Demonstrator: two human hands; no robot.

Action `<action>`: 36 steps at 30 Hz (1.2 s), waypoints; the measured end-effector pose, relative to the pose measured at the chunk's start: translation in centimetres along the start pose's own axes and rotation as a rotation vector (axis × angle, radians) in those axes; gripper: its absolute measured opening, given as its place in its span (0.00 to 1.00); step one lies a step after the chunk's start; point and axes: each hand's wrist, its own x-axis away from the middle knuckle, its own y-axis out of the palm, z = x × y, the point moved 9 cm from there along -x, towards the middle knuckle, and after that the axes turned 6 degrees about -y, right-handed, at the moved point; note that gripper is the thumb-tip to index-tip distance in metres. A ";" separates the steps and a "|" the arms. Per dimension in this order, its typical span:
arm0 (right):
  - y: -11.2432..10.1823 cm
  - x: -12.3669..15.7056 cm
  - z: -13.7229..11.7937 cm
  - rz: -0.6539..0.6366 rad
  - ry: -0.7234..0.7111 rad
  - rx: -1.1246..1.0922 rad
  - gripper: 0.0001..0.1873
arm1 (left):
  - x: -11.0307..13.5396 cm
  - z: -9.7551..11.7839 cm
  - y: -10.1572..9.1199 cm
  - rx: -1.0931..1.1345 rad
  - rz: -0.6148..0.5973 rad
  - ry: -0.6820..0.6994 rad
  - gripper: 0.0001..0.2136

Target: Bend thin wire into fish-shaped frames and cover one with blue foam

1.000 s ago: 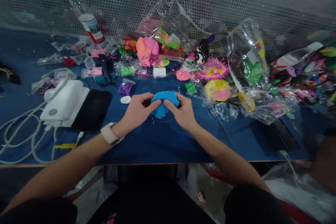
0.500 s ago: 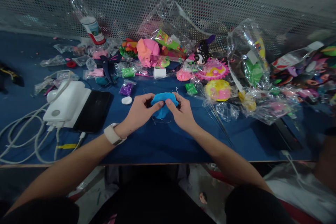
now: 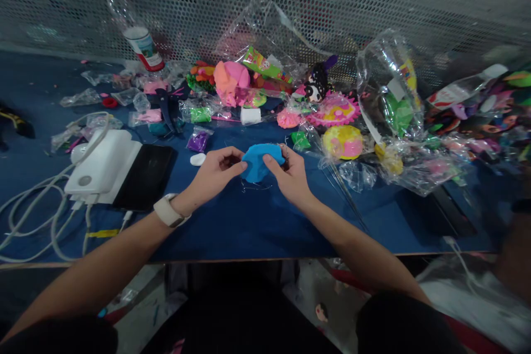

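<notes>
Bare forearms, pale band watch [image 3: 167, 211] on left wrist, dark trousers

Blue clay lump [image 3: 257, 162], flattened, pinched between both hands above the table.

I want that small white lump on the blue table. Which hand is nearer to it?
Left. The left hand sits just right of the white lump; the right hand is farther right, beyond the blue clay.

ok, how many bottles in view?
2. One bottle with a red cap stands at the back left by the mesh; another bottle lies on its side at the far right. More may be hidden under the bags.
</notes>
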 end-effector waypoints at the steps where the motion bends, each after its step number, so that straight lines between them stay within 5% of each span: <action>1: -0.2 0.0 0.1 0.016 -0.001 -0.009 0.20 | -0.1 -0.1 -0.1 -0.007 -0.003 -0.001 0.13; 21: -0.9 -0.3 0.8 0.001 0.016 0.069 0.24 | -0.6 -1.6 0.2 -0.110 -0.086 -0.061 0.14; 36: -0.9 -0.1 0.3 0.020 0.020 0.082 0.25 | -0.2 -0.8 0.1 -0.147 -0.011 -0.012 0.14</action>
